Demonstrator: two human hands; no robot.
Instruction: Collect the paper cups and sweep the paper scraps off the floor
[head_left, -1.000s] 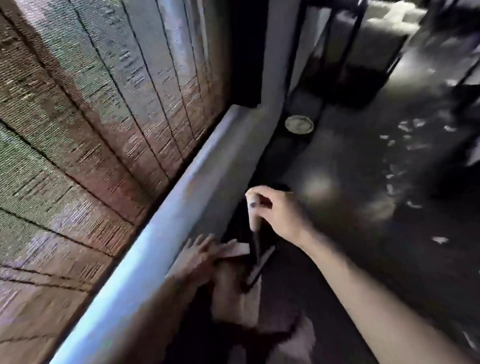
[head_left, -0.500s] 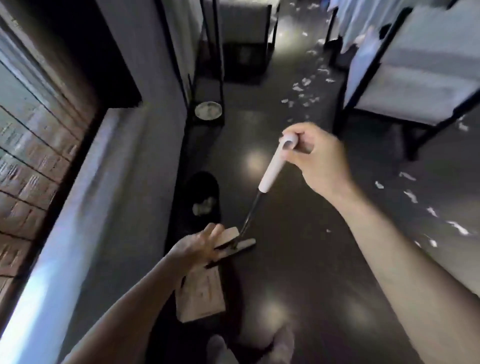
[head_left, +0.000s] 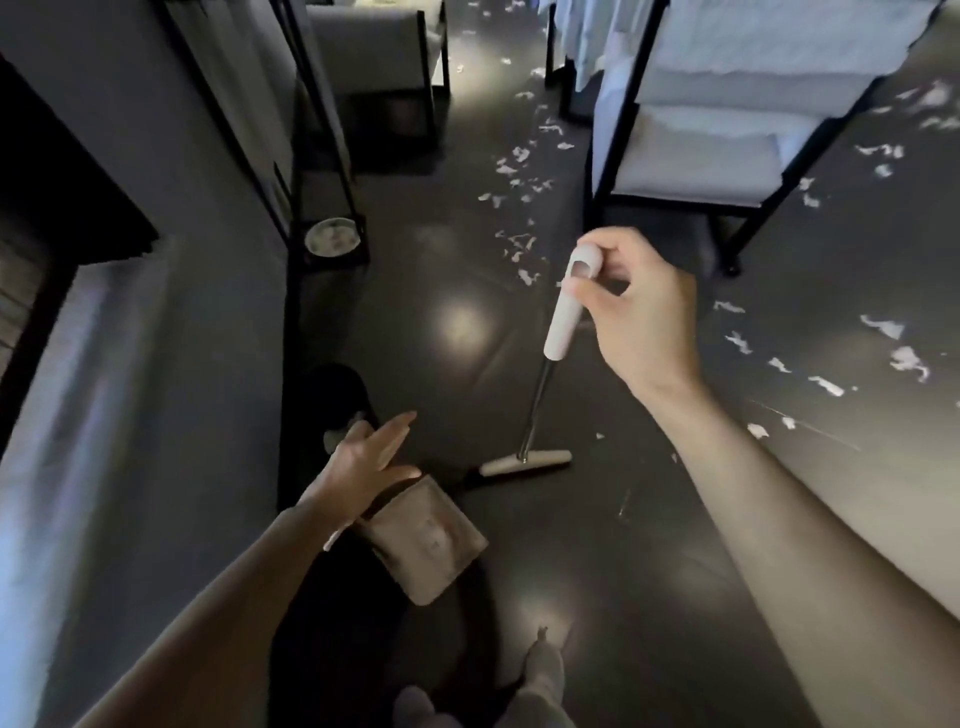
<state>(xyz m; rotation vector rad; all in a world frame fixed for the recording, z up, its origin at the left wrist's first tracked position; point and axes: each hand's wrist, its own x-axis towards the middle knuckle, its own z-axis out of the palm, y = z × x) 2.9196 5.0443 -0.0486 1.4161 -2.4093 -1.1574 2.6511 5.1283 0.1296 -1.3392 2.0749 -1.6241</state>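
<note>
White paper scraps lie strewn on the dark floor ahead, with more scraps to the right. My right hand grips the top of a broom's white handle. Its thin metal shaft slants down to the pale broom head, which rests on the floor. My left hand holds a beige dustpan by its dark handle, with its upper fingers stretched out. Just beyond that hand stands a round black bin with something pale inside. I see no paper cup clearly.
A grey wall and ledge run along the left. A black-framed stand holds a round plate on its low shelf. A white-cushioned chair stands at the right and another seat farther back. My foot is below.
The view has swung from the window blinds to the floor. My right hand has lifted the broom handle and moved it right, away from the dustpan. The broom head now rests apart from the dustpan.
</note>
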